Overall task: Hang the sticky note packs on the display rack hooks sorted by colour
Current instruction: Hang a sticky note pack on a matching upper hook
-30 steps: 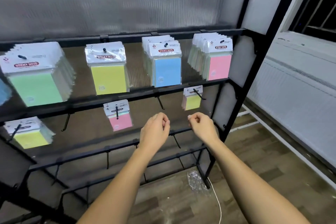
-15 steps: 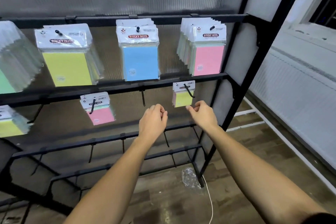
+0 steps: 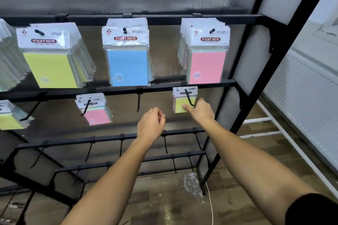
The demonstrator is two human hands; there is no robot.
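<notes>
On the black display rack (image 3: 201, 84), the top row carries large packs: yellow (image 3: 51, 67), blue (image 3: 128, 65) and pink (image 3: 207, 67). The second row holds a small pink pack (image 3: 97, 115), a small yellow pack (image 3: 180, 103) at the right, and another yellowish pack (image 3: 9, 120) at the far left. My right hand (image 3: 201, 112) reaches to the small yellow pack at the right, and a fingertip touches its lower front beside the hook (image 3: 189, 97). My left hand (image 3: 150, 123) hovers below an empty hook (image 3: 138, 101), fingers curled and holding nothing.
Two lower rails (image 3: 109, 138) carry several empty hooks. A crumpled clear plastic wrapper (image 3: 192, 184) and a white cord (image 3: 210, 204) lie on the wooden floor by the rack's right post. A white radiator (image 3: 301, 89) lines the wall at the right.
My right hand has moved up and forward from beside the left hand to the small yellow pack at the right. The view has shifted right and closer to the rack.
</notes>
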